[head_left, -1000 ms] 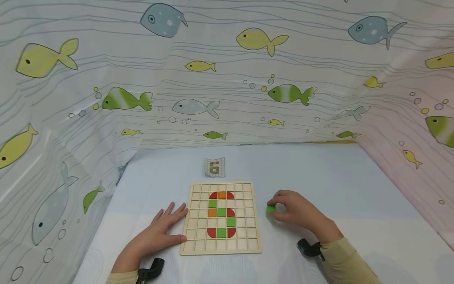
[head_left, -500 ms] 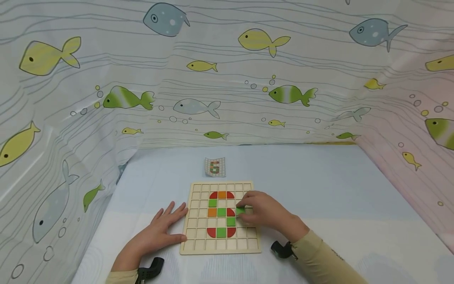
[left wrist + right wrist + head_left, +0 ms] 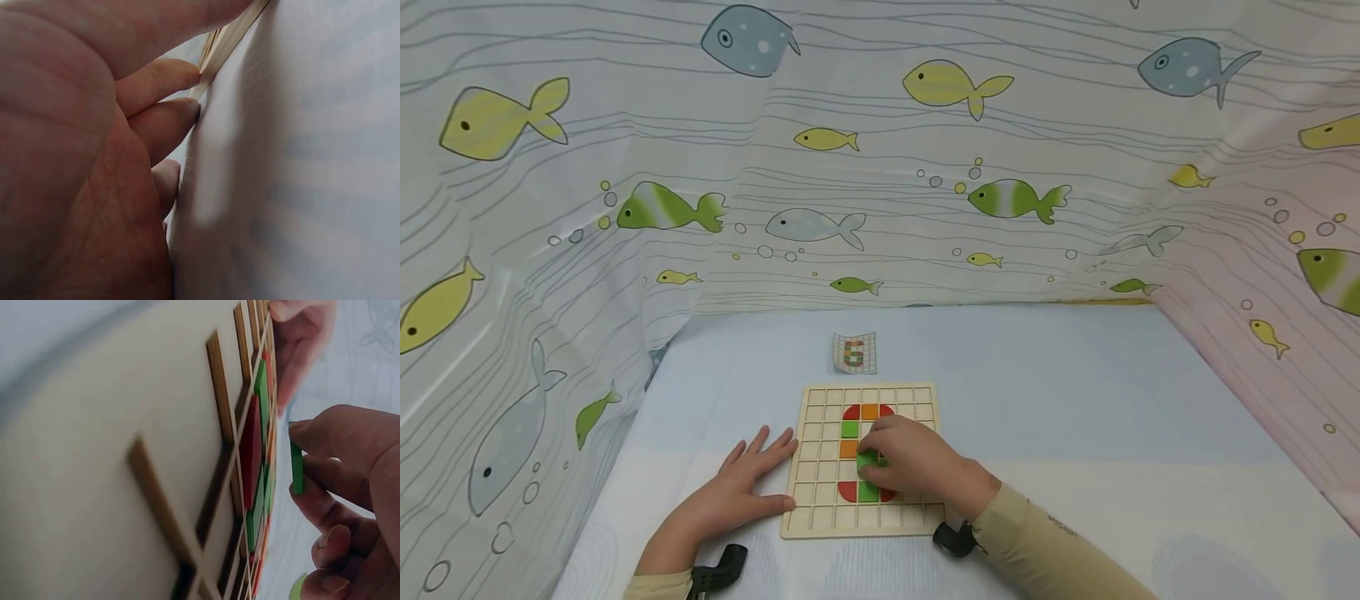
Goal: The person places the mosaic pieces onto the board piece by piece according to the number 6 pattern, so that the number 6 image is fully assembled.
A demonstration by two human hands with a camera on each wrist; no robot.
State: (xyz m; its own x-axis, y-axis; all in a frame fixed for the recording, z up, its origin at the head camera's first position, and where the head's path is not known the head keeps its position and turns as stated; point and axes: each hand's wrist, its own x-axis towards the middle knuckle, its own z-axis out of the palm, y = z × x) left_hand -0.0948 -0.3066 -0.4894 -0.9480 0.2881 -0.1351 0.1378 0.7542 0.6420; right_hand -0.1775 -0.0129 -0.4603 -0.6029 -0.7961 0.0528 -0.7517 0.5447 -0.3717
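Note:
A wooden grid board point(image 3: 820, 522) lies flat on the table, with red, orange and green tiles set in its middle cells. My right hand point(image 3: 913, 457) is over the middle of the board and covers some tiles. Between its thumb and fingertips it pinches a green square tile point(image 3: 296, 467), which in the right wrist view is held apart from the board's surface. At the board's left side my left hand point(image 3: 741, 492) has its fingers spread and fairly straight. Its thumb and fingertips touch the board's edge, as the left wrist view also shows at the rim point(image 3: 219, 53).
Behind the board lies a small printed card point(image 3: 854, 367) with a coloured grid pattern. The pale table cover point(image 3: 1060, 375) stretches out on both sides. A fish-patterned curtain point(image 3: 880, 183) closes off the back and sides.
My right hand has carried the green tile leftward from the table right of the board to over its middle cells. The left hand and the board have stayed in place.

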